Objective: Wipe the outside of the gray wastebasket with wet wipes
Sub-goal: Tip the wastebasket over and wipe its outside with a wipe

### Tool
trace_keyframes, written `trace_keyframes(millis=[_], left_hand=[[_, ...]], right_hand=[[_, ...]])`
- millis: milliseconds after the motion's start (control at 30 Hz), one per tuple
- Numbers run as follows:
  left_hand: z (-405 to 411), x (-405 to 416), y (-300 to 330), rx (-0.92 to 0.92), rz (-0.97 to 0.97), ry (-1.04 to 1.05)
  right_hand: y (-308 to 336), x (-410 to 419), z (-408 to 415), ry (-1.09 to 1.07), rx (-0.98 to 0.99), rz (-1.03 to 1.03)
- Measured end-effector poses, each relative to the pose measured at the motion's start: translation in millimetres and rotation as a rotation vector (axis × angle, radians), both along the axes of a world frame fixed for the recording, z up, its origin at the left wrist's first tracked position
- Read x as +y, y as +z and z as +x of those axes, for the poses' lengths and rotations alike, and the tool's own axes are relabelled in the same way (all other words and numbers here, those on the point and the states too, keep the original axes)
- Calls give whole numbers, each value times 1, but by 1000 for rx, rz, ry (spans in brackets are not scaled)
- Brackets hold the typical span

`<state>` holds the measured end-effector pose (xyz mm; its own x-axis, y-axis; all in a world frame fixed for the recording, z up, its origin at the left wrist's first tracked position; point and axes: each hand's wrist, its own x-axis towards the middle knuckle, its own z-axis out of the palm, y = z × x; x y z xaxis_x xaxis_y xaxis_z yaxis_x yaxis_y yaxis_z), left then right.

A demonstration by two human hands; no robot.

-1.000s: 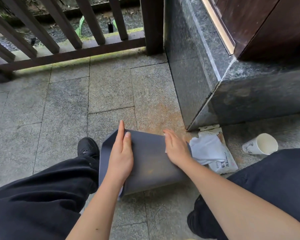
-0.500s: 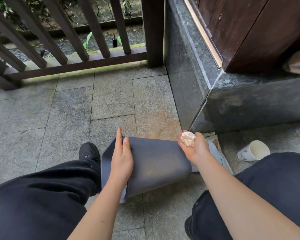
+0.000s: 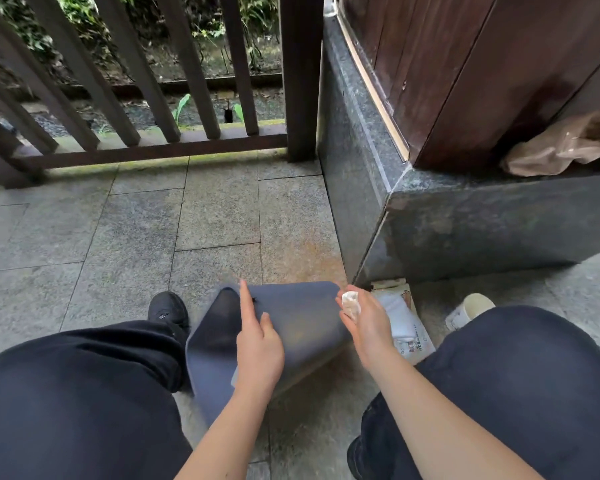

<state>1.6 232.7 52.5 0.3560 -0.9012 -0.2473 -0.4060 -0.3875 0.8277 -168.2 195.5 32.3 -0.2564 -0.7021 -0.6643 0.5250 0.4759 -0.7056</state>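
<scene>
From my head camera: the gray wastebasket [image 3: 291,327] lies on its side on the stone floor [image 3: 136,244] between my knees, its mouth toward nine o'clock. My left hand [image 3: 257,348] rests on its upper wall with fingers straight, forefinger pointing toward twelve o'clock. My right hand [image 3: 364,323] sits at the basket's three o'clock end, fingers curled round a crumpled wet wipe [image 3: 351,304]. Just past that hand, at three o'clock, lies the wipes pack [image 3: 409,330], and beyond it a paper cup [image 3: 468,310] on its side. My black shoe [image 3: 168,310] is at nine o'clock of the basket.
</scene>
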Motion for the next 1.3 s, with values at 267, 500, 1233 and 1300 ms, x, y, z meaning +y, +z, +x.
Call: trace_keyframes(millis=[267, 500, 1233, 1300], left_hand=[[23, -9, -4, -42, 22, 25], [33, -20, -6, 59, 55, -124], [16, -14, -3, -17, -140, -173], [15, -14, -3, 34, -131, -226]], right_hand=[[-2, 13, 15, 336, 594, -247], [-22, 22, 32, 645, 866, -356], [-18, 22, 80, 962, 1003, -587], [-22, 23, 79, 982, 1021, -578]])
